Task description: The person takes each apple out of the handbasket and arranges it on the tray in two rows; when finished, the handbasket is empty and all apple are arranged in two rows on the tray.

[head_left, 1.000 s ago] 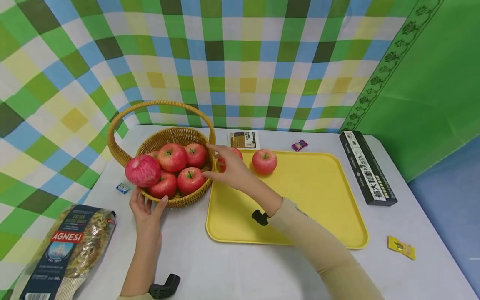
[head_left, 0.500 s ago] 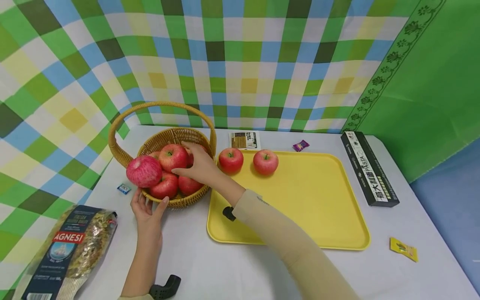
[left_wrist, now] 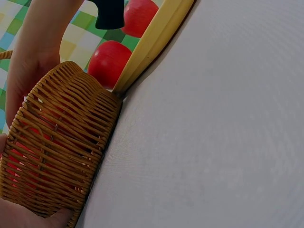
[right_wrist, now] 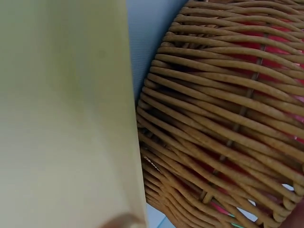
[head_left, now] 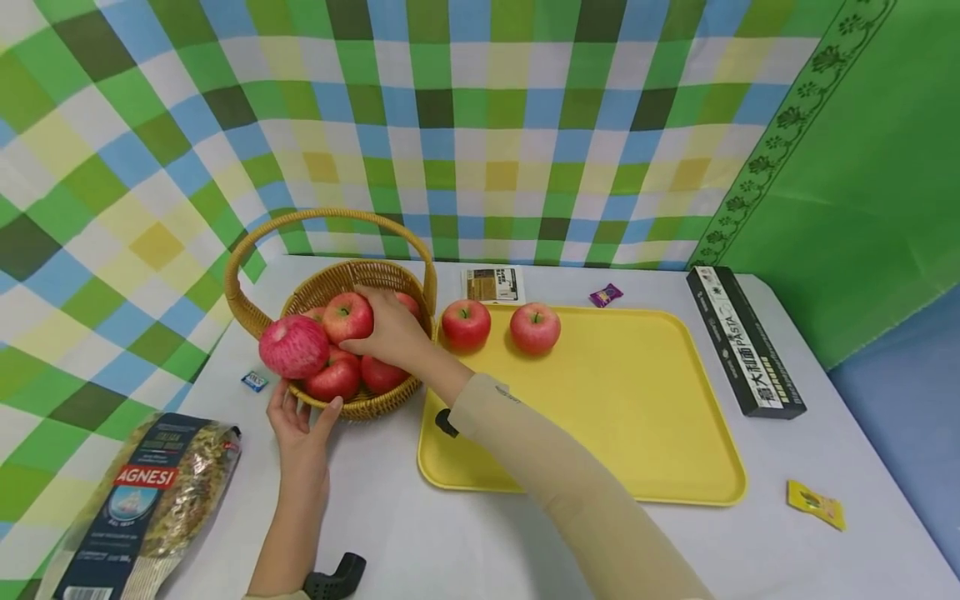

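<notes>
Checked green, blue and yellow cloth hung behind a white counter (head_left: 487,542) in the head view. A wicker basket (head_left: 375,407) of red apples stood near the far left corner, touching the left edge of a yellow tray (head_left: 637,400). The right hand (head_left: 393,333) reached into the basket, fingers curled over an apple (head_left: 347,317) at the top of the pile. The left hand (head_left: 300,425) rested against the basket's near wall, fingers fairly straight, holding nothing. Two more apples (head_left: 466,323) sat at the tray's far left corner. A pasta bag (head_left: 142,500) lay at the counter's near left, a long black box (head_left: 742,342) along the right edge.

From the left wrist view, the basket's woven wall (left_wrist: 57,156) filled the lower left, with that hand's skin pressed against its base and the tray rim (left_wrist: 152,45) just beyond.

From the right wrist view, the basket's weave (right_wrist: 223,118) sat tight beside the tray's edge (right_wrist: 66,118); red showed through the gaps, and the hand itself was out of sight.
</notes>
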A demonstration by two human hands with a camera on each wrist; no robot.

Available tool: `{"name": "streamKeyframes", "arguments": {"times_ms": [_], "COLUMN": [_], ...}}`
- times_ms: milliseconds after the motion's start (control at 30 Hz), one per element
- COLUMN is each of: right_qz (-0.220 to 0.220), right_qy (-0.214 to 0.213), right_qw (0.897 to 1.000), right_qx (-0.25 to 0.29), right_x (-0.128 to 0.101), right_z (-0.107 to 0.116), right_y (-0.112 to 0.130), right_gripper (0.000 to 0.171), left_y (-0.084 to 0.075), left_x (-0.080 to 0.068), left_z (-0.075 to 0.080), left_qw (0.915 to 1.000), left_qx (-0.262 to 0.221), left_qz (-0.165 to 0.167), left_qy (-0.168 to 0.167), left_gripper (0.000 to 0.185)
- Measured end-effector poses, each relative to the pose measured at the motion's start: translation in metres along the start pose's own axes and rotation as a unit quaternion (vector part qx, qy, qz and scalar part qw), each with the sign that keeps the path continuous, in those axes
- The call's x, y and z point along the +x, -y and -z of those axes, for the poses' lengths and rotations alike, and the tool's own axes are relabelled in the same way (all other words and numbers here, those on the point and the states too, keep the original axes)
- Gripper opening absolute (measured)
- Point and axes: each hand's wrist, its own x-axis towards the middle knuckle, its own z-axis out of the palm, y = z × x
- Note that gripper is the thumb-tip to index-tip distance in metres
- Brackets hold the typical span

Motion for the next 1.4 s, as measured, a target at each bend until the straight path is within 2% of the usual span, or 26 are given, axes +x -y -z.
{"name": "streamKeyframes", "arguments": {"times_ms": [133,467,633,967,1167,1400], "right_qz": [0.002,0.002,-0.001,0.032,0.043,0.053], "right_qy": [-0.005,-0.037,-0.053,-0.065,-0.066,-0.092], "right_qw": [1.0,0.999,0.998,0.993,0.987,0.984], "right_qx": [-0.013,0.025,0.032,0.088,0.141,0.14], "right_x": [-0.001,-0.005,-0.012,-0.037,-0.066,-0.108], "right_z": [0.0,0.001,0.01,0.045,0.071,0.109], "right_y": [0.0,-0.003,-0.001,-0.003,-0.008,-0.028], "right_gripper": [0.083,0.079,0.081,0.083,0.084,0.079], "left_y": [0.0,0.0,0.001,0.002,0.002,0.001], "left_x": [0.0,-0.001,-0.002,-0.002,-0.002,-0.003], "left_z": [-0.001,0.001,0.001,0.001,0.001,0.002], "left_qw": [1.0,1.0,0.9999,0.9997,0.9997,0.9998], "left_qx": [-0.002,-0.004,-0.002,-0.007,-0.008,-0.001], "left_qz": [0.003,-0.004,-0.009,-0.02,-0.018,-0.014], "left_qy": [0.001,0.005,0.005,0.008,0.015,0.012], "left_gripper": [0.089,0.088,0.088,0.087,0.087,0.088]}}
